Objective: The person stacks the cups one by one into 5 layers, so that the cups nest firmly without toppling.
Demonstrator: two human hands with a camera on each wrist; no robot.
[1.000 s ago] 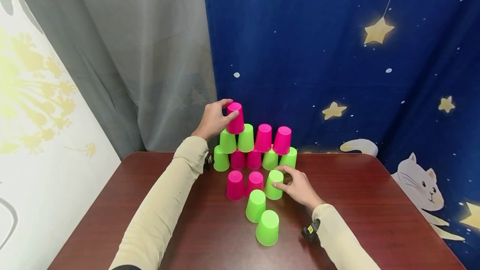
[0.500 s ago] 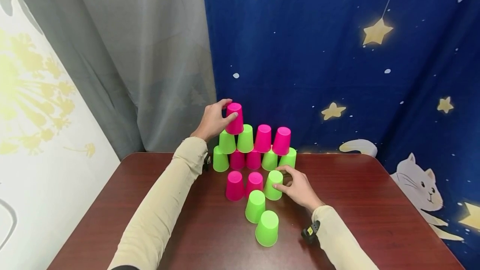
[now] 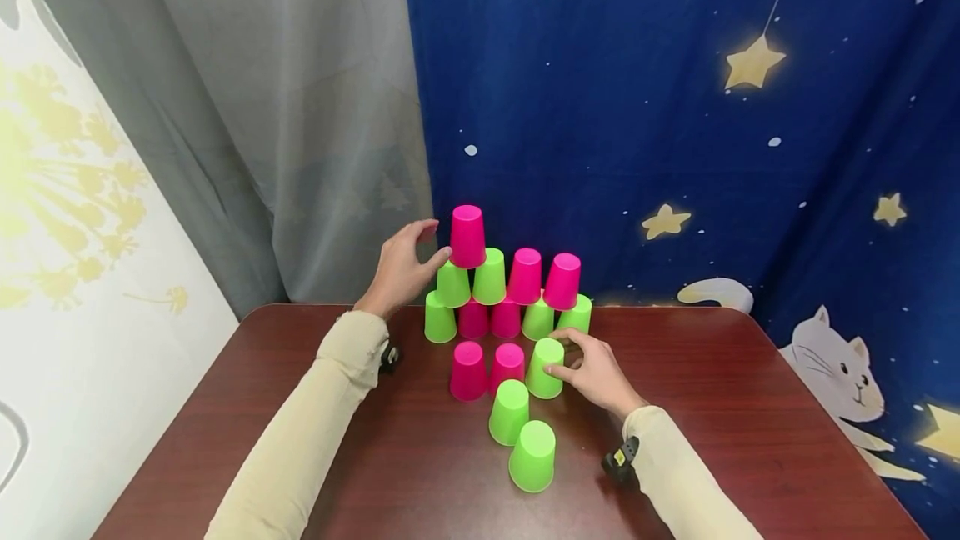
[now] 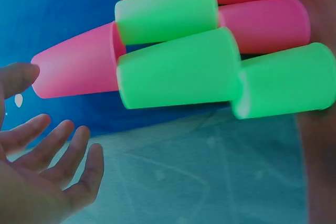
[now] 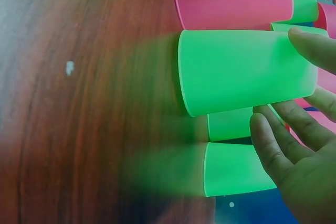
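Top pink cup (image 3: pixel 468 237) stood right of spread left hand (image 3: pixel 400 273); right hand (image 3: pixel 598 375) pinched green cup (image 3: pixel 544 369) on its left.

Curtained indoor nook; home or studio, cannot tell. Wood table (image 3: pixel 712 390). Gray curtain (image 3: pixel 300 107) behind its far left corner; blue curtain (image 3: pixel 585 107) along far edge, printed stars (image 3: pixel 666 223), cat (image 3: pixel 832 365) by far right corner. White flowered panel (image 3: pixel 90 340) off left edge.
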